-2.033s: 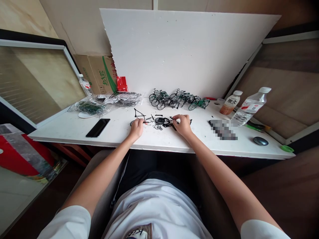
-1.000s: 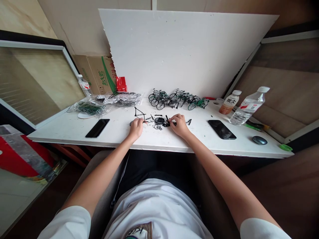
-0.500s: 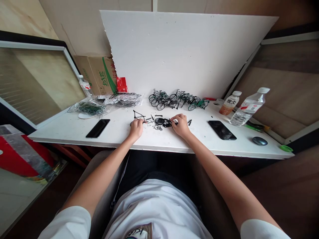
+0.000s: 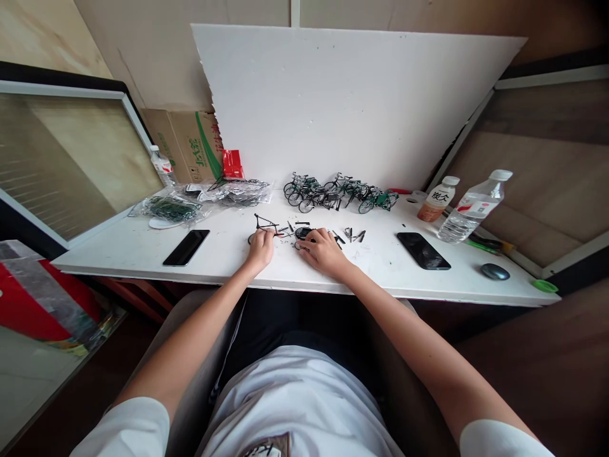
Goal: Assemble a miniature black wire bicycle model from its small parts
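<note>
My left hand (image 4: 260, 251) is closed on a black miniature bicycle frame (image 4: 264, 223), which tilts up beyond the fingertips. A dark round part, perhaps a wheel, shows beside those fingers. To the right, my right hand (image 4: 325, 254) is lowered over loose black bicycle parts (image 4: 303, 232) on the white table. Its fingers are bent together at a small round part by the fingertips; what they pinch, if anything, is too small to make out. More thin black pieces (image 4: 352, 235) lie just right of this hand, and a few slim ones lie between both hands.
Several assembled miniature bicycles (image 4: 342, 192) stand behind the parts. Plastic bags (image 4: 174, 208) are piled at the back left. One phone (image 4: 187, 247) lies left, another phone (image 4: 423, 250) right. Bottles (image 4: 476, 208) and a mouse (image 4: 495, 271) are at the right.
My right hand has moved left, off the right-hand end of the loose parts to the small round part, uncovering thin pieces. My left hand stays on the frame.
</note>
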Motion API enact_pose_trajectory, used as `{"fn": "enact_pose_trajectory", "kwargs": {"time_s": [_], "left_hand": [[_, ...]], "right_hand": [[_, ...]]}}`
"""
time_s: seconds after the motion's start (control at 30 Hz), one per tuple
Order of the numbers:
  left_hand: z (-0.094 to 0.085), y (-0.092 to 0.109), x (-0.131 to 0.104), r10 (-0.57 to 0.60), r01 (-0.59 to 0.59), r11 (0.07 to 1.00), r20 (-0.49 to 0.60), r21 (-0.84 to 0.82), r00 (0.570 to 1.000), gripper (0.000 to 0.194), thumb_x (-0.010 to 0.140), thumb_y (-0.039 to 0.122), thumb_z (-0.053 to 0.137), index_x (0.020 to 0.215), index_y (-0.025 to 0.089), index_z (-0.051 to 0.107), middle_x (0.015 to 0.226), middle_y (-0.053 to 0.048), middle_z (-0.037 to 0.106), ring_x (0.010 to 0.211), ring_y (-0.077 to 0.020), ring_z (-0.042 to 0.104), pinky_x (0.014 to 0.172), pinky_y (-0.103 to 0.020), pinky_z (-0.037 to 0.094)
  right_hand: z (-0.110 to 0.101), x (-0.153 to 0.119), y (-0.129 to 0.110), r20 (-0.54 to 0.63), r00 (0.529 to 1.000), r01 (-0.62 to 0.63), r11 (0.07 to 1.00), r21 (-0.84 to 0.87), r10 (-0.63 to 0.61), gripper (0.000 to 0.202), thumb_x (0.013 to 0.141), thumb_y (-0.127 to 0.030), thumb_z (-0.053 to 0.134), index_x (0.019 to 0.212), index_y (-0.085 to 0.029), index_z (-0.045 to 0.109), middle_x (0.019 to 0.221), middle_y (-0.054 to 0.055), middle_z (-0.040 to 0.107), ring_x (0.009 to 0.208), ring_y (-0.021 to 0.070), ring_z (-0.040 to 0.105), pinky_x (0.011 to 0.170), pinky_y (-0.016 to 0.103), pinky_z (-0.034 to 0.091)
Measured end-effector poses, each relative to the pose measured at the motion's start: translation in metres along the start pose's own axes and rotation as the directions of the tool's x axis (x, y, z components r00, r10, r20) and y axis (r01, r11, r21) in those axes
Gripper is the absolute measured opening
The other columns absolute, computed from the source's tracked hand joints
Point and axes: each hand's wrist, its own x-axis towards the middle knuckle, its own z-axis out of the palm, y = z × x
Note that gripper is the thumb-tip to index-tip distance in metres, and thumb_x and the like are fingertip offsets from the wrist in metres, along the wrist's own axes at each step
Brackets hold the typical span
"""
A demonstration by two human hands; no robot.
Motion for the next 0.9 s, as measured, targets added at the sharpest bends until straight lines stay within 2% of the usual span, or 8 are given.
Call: {"fn": "enact_pose_trajectory", "kwargs": {"time_s": [0.1, 0.23, 0.43, 0.5, 0.57, 0.63, 0.73, 0.9], "left_hand": [[0.001, 0.002, -0.001, 0.06, -0.059, 0.998, 0.037, -0.023, 0.997, 0.047, 0.105, 0.034, 0.035, 0.091, 0.022, 0.078, 0.112, -0.012, 0.077, 0.122, -0.0272, 0.067, 0.116, -0.041, 0.048], [0.0, 0.013, -0.007, 0.155, -0.154, 0.988, 0.076, -0.022, 0.985, 0.05, 0.107, 0.035, 0.032, 0.098, 0.023, 0.08, 0.094, -0.01, 0.074, 0.109, -0.0264, 0.069, 0.11, -0.039, 0.051], [-0.004, 0.037, -0.017, 0.303, -0.301, 0.953, 0.106, -0.035, 0.947, 0.049, 0.11, 0.038, 0.032, 0.098, 0.022, 0.077, 0.108, -0.011, 0.073, 0.107, -0.0255, 0.068, 0.108, -0.039, 0.052], [-0.005, 0.044, -0.019, 0.362, -0.359, 0.932, 0.096, -0.049, 0.927, 0.049, 0.11, 0.04, 0.033, 0.098, 0.022, 0.076, 0.106, -0.011, 0.072, 0.109, -0.0263, 0.067, 0.109, -0.039, 0.051], [-0.008, 0.049, -0.02, 0.395, -0.392, 0.918, 0.086, -0.056, 0.915, 0.049, 0.111, 0.042, 0.034, 0.098, 0.022, 0.076, 0.105, -0.012, 0.071, 0.109, -0.0272, 0.066, 0.108, -0.04, 0.052], [-0.012, 0.056, -0.021, 0.4, -0.397, 0.916, 0.074, -0.051, 0.914, 0.051, 0.112, 0.045, 0.033, 0.099, 0.021, 0.076, 0.107, -0.013, 0.07, 0.11, -0.0277, 0.065, 0.107, -0.041, 0.052], [-0.019, 0.068, -0.024, 0.382, -0.381, 0.924, 0.052, -0.036, 0.923, 0.056, 0.113, 0.052, 0.03, 0.103, 0.021, 0.076, 0.111, -0.013, 0.069, 0.105, -0.0264, 0.065, 0.103, -0.04, 0.053], [-0.029, 0.094, -0.036, 0.389, -0.384, 0.912, 0.008, -0.145, 0.921, 0.06, 0.113, 0.061, 0.031, 0.107, 0.022, 0.075, 0.116, -0.013, 0.067, 0.099, -0.0244, 0.066, 0.096, -0.04, 0.057]], "right_hand": [[0.003, -0.001, -0.003, -0.002, 1.0, -0.007, 1.0, 0.004, 0.007, 0.036, 0.109, -0.039, 0.059, 0.13, -0.023, 0.083, 0.121, 0.017, 0.07, 0.12, 0.0367, 0.053, 0.103, 0.054, 0.047], [0.003, -0.001, 0.0, -0.012, 1.0, -0.026, 0.997, 0.076, 0.027, 0.026, 0.107, -0.033, 0.064, 0.115, -0.026, 0.087, 0.115, 0.014, 0.076, 0.118, 0.0351, 0.054, 0.101, 0.052, 0.047], [0.004, 0.001, 0.003, -0.019, 0.998, -0.056, 0.99, 0.131, 0.059, 0.021, 0.105, -0.028, 0.066, 0.107, -0.027, 0.087, 0.108, 0.011, 0.081, 0.117, 0.0346, 0.057, 0.099, 0.051, 0.047], [0.001, 0.003, 0.003, -0.067, 0.993, -0.079, 0.977, 0.199, 0.094, 0.021, 0.104, -0.029, 0.066, 0.11, -0.026, 0.086, 0.107, 0.012, 0.081, 0.114, 0.0347, 0.06, 0.1, 0.052, 0.048], [-0.004, 0.005, 0.001, -0.153, 0.976, -0.093, 0.93, 0.355, 0.155, 0.021, 0.104, -0.035, 0.067, 0.112, -0.027, 0.085, 0.109, 0.011, 0.081, 0.112, 0.0334, 0.064, 0.101, 0.052, 0.051], [-0.011, 0.009, -0.004, -0.215, 0.945, -0.079, 0.809, 0.582, 0.247, 0.024, 0.102, -0.046, 0.072, 0.11, -0.028, 0.085, 0.112, 0.01, 0.081, 0.108, 0.0308, 0.069, 0.099, 0.049, 0.055], [-0.027, 0.015, -0.017, -0.192, 0.91, -0.032, 0.524, 0.851, 0.367, 0.033, 0.091, -0.059, 0.083, 0.105, -0.03, 0.086, 0.109, 0.007, 0.081, 0.098, 0.0266, 0.073, 0.09, 0.044, 0.059], [-0.05, 0.018, -0.043, -0.038, 0.919, -0.028, 0.161, 0.986, 0.393, 0.032, 0.08, -0.055, 0.095, 0.098, -0.031, 0.085, 0.098, 0.002, 0.078, 0.091, 0.0209, 0.071, 0.09, 0.04, 0.06]]}}
